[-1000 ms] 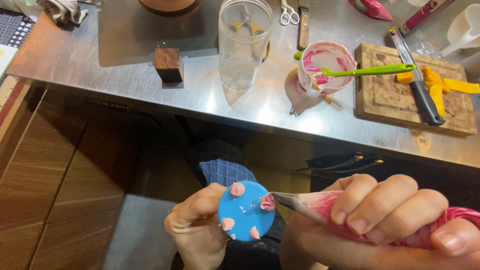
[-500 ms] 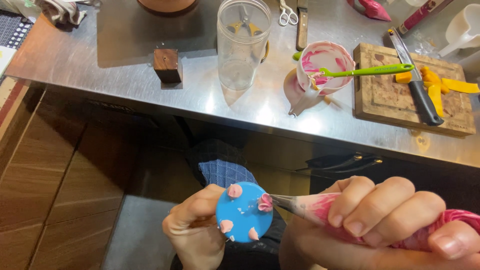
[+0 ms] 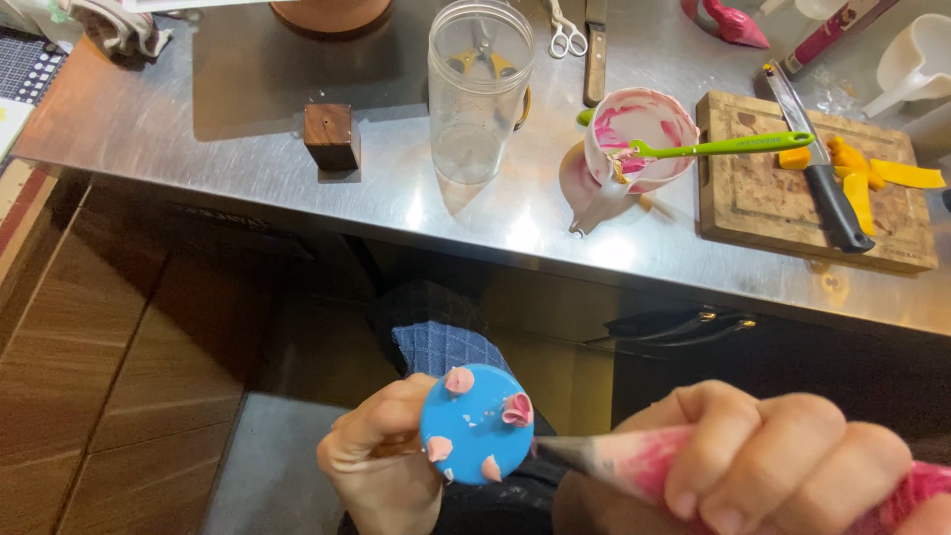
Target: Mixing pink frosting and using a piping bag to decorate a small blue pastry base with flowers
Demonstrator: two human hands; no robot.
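A blue disc (image 3: 475, 424) is held low in the near middle of the view, below the desk edge, pinched from beneath by the left hand (image 3: 381, 466). Four small pink blobs of icing are set around its rim; the one at the right (image 3: 517, 408) is met by the tip of a piping bag (image 3: 634, 463), which is squeezed in the closed grip of the right hand (image 3: 783, 461). Much of the rim is bare, so the work is judged partly done. On the steel desk (image 3: 248, 149) farther off stand a pink-smeared cup (image 3: 639, 137) with a green spatula (image 3: 728, 147), a clear jar (image 3: 478, 89) and a cutting board (image 3: 763, 208).
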